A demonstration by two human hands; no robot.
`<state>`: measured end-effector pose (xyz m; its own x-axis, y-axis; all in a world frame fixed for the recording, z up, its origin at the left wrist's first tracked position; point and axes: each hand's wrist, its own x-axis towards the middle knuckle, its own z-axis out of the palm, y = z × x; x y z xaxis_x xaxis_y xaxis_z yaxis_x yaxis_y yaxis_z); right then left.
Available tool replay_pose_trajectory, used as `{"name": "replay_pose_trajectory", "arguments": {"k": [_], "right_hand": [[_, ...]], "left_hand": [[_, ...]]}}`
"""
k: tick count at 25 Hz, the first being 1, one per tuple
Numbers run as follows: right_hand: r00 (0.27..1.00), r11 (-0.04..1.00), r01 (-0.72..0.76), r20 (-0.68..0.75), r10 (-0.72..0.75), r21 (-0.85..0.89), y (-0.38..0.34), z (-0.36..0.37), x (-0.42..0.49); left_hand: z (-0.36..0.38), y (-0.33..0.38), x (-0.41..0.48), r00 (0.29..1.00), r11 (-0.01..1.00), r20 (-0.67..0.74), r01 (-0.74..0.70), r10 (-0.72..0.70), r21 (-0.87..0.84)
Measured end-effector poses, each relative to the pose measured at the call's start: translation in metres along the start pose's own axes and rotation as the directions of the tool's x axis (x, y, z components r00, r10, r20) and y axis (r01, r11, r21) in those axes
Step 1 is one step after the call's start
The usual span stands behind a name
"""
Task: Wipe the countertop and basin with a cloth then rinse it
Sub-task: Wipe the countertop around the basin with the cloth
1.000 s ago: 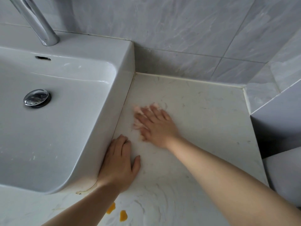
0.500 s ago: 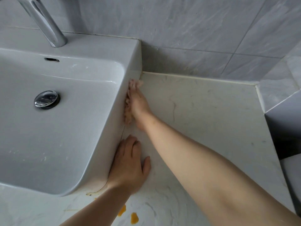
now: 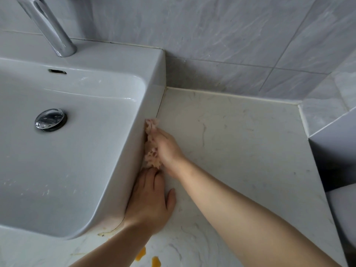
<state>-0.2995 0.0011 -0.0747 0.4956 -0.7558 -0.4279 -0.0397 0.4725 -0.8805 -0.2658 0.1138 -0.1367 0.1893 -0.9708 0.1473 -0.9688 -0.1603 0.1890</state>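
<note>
Head view: my right hand (image 3: 166,146) seems curled round the pink cloth (image 3: 151,158), pressing it to the basin (image 3: 133,143) at the countertop (image 3: 240,151); my left hand (image 3: 148,205) lies flat, fingers straight.

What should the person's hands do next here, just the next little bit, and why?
Probably move the left hand aside. The right hand presses the cloth into the seam between basin and countertop, and the left hand lies flat on the countertop just nearer, in the cloth's way. Orange spots sit nearer still, so clearing the path would let the cloth reach them.
</note>
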Motion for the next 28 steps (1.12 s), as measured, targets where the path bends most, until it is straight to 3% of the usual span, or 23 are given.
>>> {"name": "replay_pose_trajectory", "arguments": {"k": [4, 6, 7, 8, 9, 10, 11, 13, 15, 18, 20, 21, 24, 26, 28], "right_hand": [[0.987, 0.994, 0.109, -0.120, -0.105, 0.026, -0.027, -0.008, 0.030], [0.943, 0.946, 0.253, -0.167, -0.288, -0.203, -0.023, -0.028, 0.040], [0.928, 0.828, 0.274, -0.092, -0.361, -0.490, -0.016, -0.037, 0.041], [0.929, 0.579, 0.267, 0.045, -0.368, -0.770, -0.004, -0.041, 0.041], [0.926, 0.300, 0.269, 0.161, -0.341, -0.915, 0.007, -0.041, 0.042], [0.923, 0.107, 0.274, 0.230, -0.308, -0.956, 0.013, -0.038, 0.043], [0.919, 0.025, 0.291, 0.272, -0.284, -0.956, 0.016, -0.036, 0.045], [0.926, 0.009, 0.333, 0.325, -0.193, -0.943, 0.008, -0.050, 0.038], [0.898, -0.070, 0.327, 0.332, -0.287, -0.943, 0.009, -0.097, 0.023], [0.807, -0.004, -0.087, -0.068, -0.586, -0.996, 0.020, -0.195, -0.011], [0.826, 0.054, -0.276, -0.265, -0.498, -0.960, 0.029, -0.189, -0.027], [0.844, 0.069, -0.217, -0.223, -0.487, -0.974, 0.029, -0.162, -0.025], [0.920, -0.001, 0.169, 0.159, -0.357, -0.986, 0.039, -0.082, -0.025], [0.876, -0.084, 0.179, 0.198, -0.440, -0.980, 0.045, -0.106, -0.032], [0.820, -0.061, 0.046, 0.073, -0.568, -0.997, 0.043, -0.167, -0.048]], "left_hand": [[-0.001, 0.000, 0.000, 0.999, 1.000, -0.039, -0.024, 0.023, -0.005], [-0.001, -0.001, 0.000, 0.999, 1.000, -0.039, -0.014, 0.013, -0.023], [-0.001, -0.002, 0.000, 0.999, 0.999, -0.037, -0.011, 0.009, -0.032], [-0.001, -0.002, 0.000, 0.999, 0.999, -0.039, -0.010, 0.008, -0.038], [0.000, -0.002, 0.000, 0.999, 0.999, -0.036, -0.011, 0.009, -0.037], [0.000, -0.001, 0.000, 0.999, 1.000, -0.033, -0.010, 0.009, -0.029], [0.000, -0.001, 0.000, 1.000, 1.000, -0.028, -0.007, 0.007, -0.024], [0.001, -0.001, 0.000, 1.000, 0.999, -0.031, -0.008, 0.007, -0.046], [0.000, -0.002, 0.000, 1.000, 0.999, -0.028, -0.003, 0.002, -0.051], [0.000, -0.002, -0.001, 1.000, 1.000, 0.005, 0.011, -0.011, -0.020], [0.000, -0.001, 0.000, 1.000, 1.000, 0.008, 0.008, -0.008, -0.015], [-0.001, -0.001, 0.000, 1.000, 1.000, 0.003, 0.004, -0.004, -0.025], [-0.003, 0.000, 0.000, 1.000, 0.999, 0.007, 0.009, -0.008, -0.039], [-0.002, -0.001, 0.000, 1.000, 0.998, 0.018, 0.012, -0.011, -0.054], [-0.001, -0.001, -0.001, 0.999, 0.998, 0.042, 0.023, -0.021, -0.052]]}}
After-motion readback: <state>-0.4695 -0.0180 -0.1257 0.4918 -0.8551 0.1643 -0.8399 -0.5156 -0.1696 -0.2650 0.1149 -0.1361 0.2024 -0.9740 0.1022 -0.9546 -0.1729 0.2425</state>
